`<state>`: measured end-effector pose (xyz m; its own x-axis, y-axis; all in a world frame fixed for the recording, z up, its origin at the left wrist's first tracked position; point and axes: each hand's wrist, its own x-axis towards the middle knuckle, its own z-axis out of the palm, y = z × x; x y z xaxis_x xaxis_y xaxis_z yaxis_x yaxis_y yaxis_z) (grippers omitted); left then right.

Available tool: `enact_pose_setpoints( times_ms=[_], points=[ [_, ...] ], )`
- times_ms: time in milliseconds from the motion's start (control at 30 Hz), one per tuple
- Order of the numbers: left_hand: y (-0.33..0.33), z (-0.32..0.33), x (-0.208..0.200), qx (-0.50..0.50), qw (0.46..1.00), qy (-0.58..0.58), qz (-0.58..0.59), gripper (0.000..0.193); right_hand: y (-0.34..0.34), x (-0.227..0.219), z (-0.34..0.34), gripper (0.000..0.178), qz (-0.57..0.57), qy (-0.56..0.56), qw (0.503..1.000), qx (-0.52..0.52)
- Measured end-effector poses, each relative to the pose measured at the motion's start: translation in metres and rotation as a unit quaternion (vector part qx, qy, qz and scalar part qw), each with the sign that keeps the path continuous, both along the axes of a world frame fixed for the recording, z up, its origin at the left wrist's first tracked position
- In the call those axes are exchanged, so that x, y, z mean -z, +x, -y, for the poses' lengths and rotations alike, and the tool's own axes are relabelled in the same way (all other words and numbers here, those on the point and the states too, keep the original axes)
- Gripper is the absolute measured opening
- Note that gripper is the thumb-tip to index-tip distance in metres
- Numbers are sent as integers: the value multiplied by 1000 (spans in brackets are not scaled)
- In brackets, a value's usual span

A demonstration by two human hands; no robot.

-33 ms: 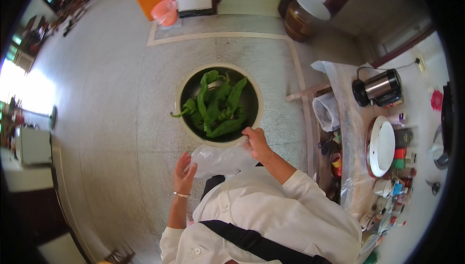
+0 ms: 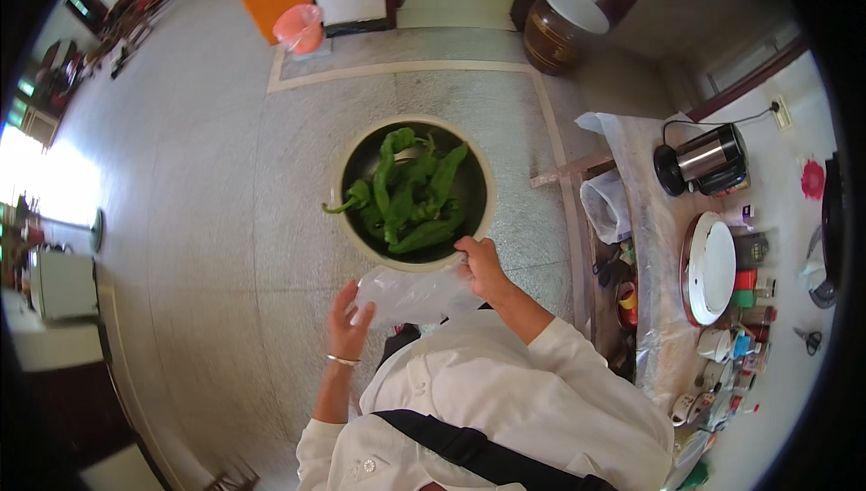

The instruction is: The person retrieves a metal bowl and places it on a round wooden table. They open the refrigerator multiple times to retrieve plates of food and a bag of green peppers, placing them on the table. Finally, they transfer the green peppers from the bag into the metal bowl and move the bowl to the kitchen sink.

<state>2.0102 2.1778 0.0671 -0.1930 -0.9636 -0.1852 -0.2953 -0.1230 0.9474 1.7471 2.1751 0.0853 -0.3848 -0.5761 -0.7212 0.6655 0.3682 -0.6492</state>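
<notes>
A round basin (image 2: 490, 211) with a cream rim and dark inside is held out in front of me. Several long green peppers (image 2: 397, 198) lie in it, one stem end poking over the left rim. My right hand (image 2: 483, 267) grips the near right rim, thumb on top; its other fingers are mostly hidden. A clear plastic bag (image 2: 410, 294) hangs below the near rim, between my hands. At the bag's left end is my left hand (image 2: 346, 324), thumb and fingers apart. Whether the left fingers touch the bag is hard to tell.
To the right, a plastic-covered table (image 2: 651, 247) bears an electric kettle (image 2: 708, 159), a white round lid (image 2: 713, 267) and several jars. A brown jar (image 2: 561, 33) and a pink bin (image 2: 299, 29) stand farther off on the grey tiled floor (image 2: 207, 220).
The basin and peppers sit very slightly farther right in the picture. My left hand has shifted a little, its thumb and fingers still apart. My right hand keeps its grip.
</notes>
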Motion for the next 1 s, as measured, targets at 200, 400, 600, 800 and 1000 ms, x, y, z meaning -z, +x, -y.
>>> enact_pose_setpoints(
  times_ms=[200,400,600,800,1000],
  points=[
    [-144,111,-61,144,907,-352,181,42,-79,-1,73,30,-8,-5,992,125],
    [-277,201,-58,185,808,-532,175,30,-179,6,170,32,20,-39,987,152],
    [-389,308,-69,324,916,-192,141,57,-266,-5,284,26,0,-89,980,180],
    [-474,421,-35,246,962,-120,18,64,-334,-9,402,21,49,-88,980,172],
    [-547,582,-16,267,939,-215,-2,51,-412,13,537,17,45,-104,975,192]
  ],
)
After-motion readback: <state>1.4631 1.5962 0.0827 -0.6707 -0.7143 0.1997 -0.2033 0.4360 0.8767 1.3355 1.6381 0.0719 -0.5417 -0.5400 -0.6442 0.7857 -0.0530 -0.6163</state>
